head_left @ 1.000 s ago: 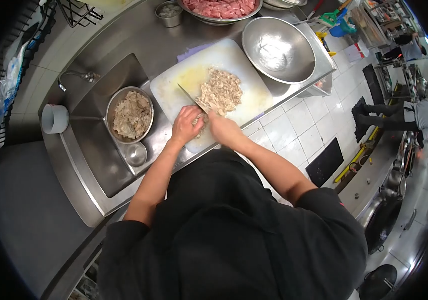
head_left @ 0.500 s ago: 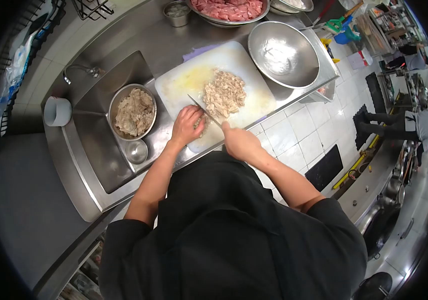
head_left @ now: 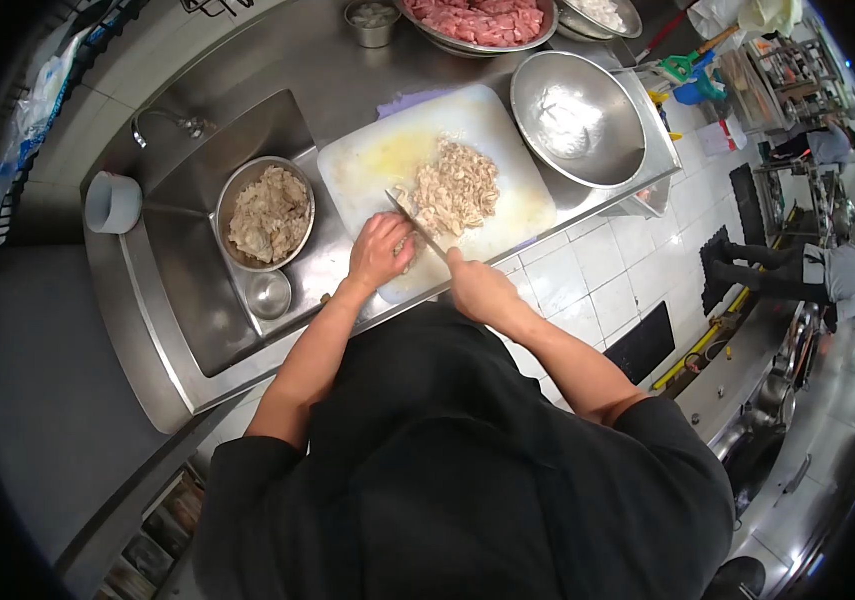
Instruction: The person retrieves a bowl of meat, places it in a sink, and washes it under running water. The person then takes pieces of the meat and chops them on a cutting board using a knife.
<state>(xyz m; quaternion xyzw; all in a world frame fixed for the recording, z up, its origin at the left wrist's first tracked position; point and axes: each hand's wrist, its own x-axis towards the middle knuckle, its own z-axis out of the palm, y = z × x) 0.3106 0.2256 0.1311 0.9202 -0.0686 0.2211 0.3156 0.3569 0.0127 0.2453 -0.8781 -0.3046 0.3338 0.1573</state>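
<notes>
My right hand [head_left: 485,292] is closed around the handle of a knife [head_left: 414,220], whose blade points away and to the left over the white cutting board [head_left: 353,170]. My left hand [head_left: 380,252] rests with curled fingers on the board's near left part, just left of the blade. Pale cooked meat [head_left: 405,262] shows beside and partly under those fingers; the rest of it is hidden. On the other side of the blade, a heap of chopped pale meat [head_left: 460,185] covers the middle of the board.
Inside the sink [head_left: 203,300] stand a metal bowl of larger cooked meat pieces [head_left: 273,215] and a small metal bowl [head_left: 269,295]. An empty steel bowl [head_left: 578,115] stands right of the board. Raw meat [head_left: 478,20] fills a bowl behind. Another person [head_left: 828,275] stands far right.
The camera view has shifted slightly. The knife is still beside my left fingers, and both hands keep nearly the same places over the board.
</notes>
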